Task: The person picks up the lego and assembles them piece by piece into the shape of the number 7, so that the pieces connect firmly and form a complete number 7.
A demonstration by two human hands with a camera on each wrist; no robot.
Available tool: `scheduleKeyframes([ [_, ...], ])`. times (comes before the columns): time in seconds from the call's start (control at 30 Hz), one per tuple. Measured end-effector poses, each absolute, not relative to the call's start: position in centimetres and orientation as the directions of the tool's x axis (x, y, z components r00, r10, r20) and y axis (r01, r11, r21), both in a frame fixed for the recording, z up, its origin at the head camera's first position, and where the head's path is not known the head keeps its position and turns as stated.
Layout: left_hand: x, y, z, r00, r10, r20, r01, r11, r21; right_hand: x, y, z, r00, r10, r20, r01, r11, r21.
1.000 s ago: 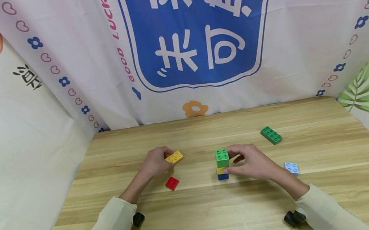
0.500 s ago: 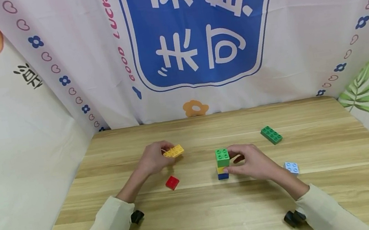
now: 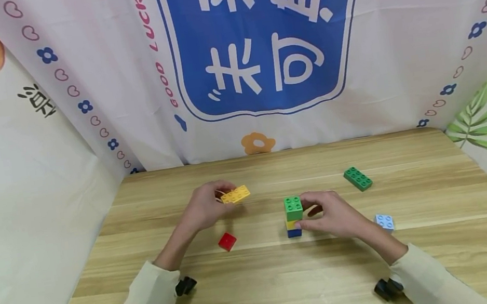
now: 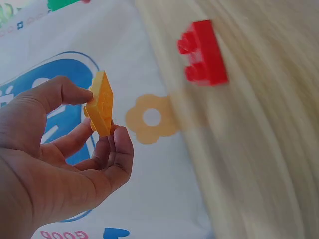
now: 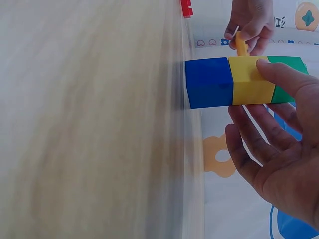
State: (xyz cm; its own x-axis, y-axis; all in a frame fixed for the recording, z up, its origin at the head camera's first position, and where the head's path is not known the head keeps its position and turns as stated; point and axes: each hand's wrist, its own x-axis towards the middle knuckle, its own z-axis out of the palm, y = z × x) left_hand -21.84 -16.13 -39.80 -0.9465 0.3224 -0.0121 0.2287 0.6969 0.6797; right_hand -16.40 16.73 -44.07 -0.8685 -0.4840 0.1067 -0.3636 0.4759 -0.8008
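My left hand point(image 3: 208, 205) pinches a flat yellow building brick point(image 3: 235, 194) between thumb and fingers, held above the tabletop; in the left wrist view that yellow brick point(image 4: 102, 103) is seen almost edge-on. My right hand point(image 3: 334, 214) grips an upright stack of three bricks: a dark blue brick point(image 5: 209, 82) at the bottom, a yellow one point(image 5: 249, 82) in the middle and a bright green one point(image 3: 293, 208) on top. The thumb presses on the middle brick. Nearest below the left hand lies a small red brick point(image 3: 227, 241) on the table.
On the wooden table point(image 3: 263, 285), a long dark green brick point(image 3: 358, 178) lies at the back right. A light blue brick point(image 3: 384, 222) sits beside the right forearm, partly hidden by it. A printed cloth point(image 3: 151, 134) hangs behind the table's back edge.
The left hand has lifted the flat yellow brick off the table and carried it slightly away and to the right. The right hand and the stack have stayed put.
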Motion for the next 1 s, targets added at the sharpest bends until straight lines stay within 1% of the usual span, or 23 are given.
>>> scheduleKeyframes([
  [0.23, -20.8, -15.2, -38.7, -0.940, 0.341, 0.009, 0.237, 0.633, 0.737, -16.4, 16.7, -44.1, -0.870, -0.483, 0.102, -0.360, 0.480, -0.800],
  [0.4, -20.2, -14.5, -38.1, -0.929, 0.368, 0.039, 0.265, 0.589, 0.763, -16.4, 16.7, -44.2, -0.870, -0.482, 0.101, -0.360, 0.482, -0.798],
  [0.53, -19.7, -13.9, -37.6, -0.921, 0.385, 0.062, 0.290, 0.570, 0.769, -16.4, 16.7, -44.2, -0.870, -0.483, 0.100, -0.360, 0.483, -0.798],
  [1.0, -18.7, -12.3, -36.7, -0.914, 0.398, 0.082, 0.303, 0.532, 0.791, -16.4, 16.7, -44.2, -0.867, -0.487, 0.104, -0.362, 0.474, -0.803],
])
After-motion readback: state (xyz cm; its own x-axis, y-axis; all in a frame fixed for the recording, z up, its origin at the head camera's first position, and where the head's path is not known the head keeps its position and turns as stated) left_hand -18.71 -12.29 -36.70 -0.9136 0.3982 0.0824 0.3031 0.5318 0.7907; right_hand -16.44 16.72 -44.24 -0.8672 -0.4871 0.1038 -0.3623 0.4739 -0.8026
